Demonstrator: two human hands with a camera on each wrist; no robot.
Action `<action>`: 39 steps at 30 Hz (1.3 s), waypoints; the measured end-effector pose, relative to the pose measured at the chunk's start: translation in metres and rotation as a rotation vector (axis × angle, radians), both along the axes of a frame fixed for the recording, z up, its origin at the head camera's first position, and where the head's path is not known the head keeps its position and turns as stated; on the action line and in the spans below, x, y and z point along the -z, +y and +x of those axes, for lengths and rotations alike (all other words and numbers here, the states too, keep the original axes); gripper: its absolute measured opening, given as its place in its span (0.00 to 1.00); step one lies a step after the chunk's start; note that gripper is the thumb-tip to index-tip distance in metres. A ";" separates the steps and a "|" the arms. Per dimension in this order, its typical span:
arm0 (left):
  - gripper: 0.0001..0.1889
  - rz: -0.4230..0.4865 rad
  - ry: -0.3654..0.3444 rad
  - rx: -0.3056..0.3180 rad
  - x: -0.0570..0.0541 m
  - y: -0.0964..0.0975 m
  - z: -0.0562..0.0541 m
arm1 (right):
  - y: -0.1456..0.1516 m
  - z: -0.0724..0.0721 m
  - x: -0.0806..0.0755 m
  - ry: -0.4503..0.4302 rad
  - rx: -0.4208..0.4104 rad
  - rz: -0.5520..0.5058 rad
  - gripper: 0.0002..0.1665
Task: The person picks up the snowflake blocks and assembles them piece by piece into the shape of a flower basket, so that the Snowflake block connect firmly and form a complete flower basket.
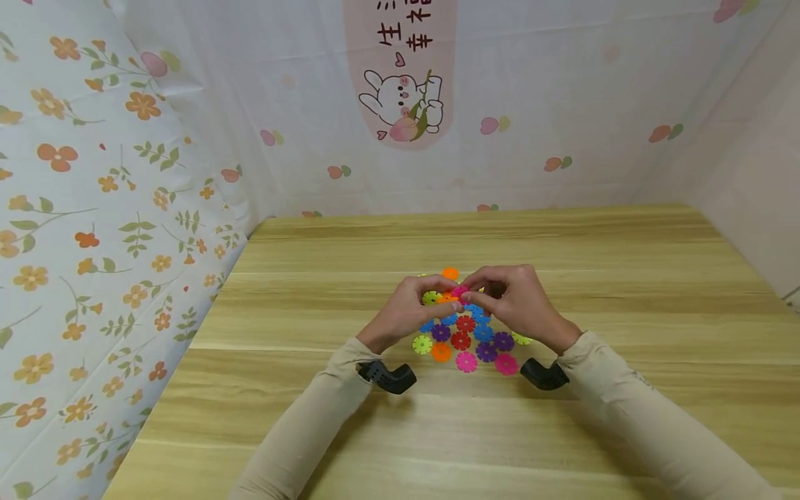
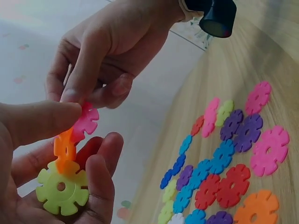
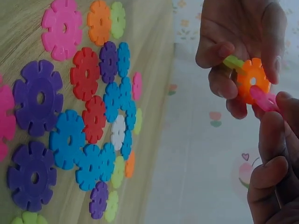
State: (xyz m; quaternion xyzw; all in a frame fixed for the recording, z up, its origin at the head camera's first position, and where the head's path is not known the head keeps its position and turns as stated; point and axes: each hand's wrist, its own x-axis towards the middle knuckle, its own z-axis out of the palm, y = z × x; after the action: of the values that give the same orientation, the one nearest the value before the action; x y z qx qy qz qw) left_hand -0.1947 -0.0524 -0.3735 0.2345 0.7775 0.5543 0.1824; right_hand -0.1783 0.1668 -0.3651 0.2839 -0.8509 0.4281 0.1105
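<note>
Three slotted flower-shaped plastic discs are joined in a chain between my hands, raised above the table. The chain runs from a yellow-green disc (image 2: 74,189) through an orange disc (image 3: 245,77) to a pink disc (image 2: 86,123). My left hand (image 1: 406,312) holds the yellow-green and orange part, the yellow-green disc lying against its fingers. With thumb and fingertips, my right hand (image 1: 521,302) pinches the pink disc, whose edge meets the orange one. Fingers partly cover the pink disc, so how deep its slot sits is hidden.
Loose discs lie spread on the wooden table (image 1: 300,389) beneath and in front of the hands, among them a red disc (image 3: 85,74), a purple disc (image 3: 32,176) and a white disc (image 3: 117,132). A patterned cloth (image 1: 294,90) hangs behind the table.
</note>
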 end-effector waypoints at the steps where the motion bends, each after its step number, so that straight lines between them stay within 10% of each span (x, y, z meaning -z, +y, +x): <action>1: 0.16 0.016 -0.006 0.001 0.000 0.000 0.000 | 0.001 0.000 0.000 -0.002 0.004 0.003 0.06; 10: 0.16 0.083 -0.053 -0.015 0.001 -0.002 0.000 | 0.025 0.003 0.002 -0.005 0.047 0.050 0.06; 24: 0.13 0.120 -0.058 -0.018 0.007 -0.004 -0.002 | 0.077 -0.001 0.026 -0.044 0.003 0.524 0.12; 39: 0.11 0.107 -0.092 -0.071 0.005 -0.001 -0.002 | 0.081 -0.008 0.039 -0.062 0.025 0.603 0.15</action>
State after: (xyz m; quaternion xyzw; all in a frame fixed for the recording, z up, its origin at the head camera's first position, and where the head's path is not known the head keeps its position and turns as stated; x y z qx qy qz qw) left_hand -0.1964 -0.0533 -0.3787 0.1903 0.7456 0.6113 0.1852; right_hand -0.1859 0.2478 -0.4039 0.2803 -0.9459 0.1634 0.0004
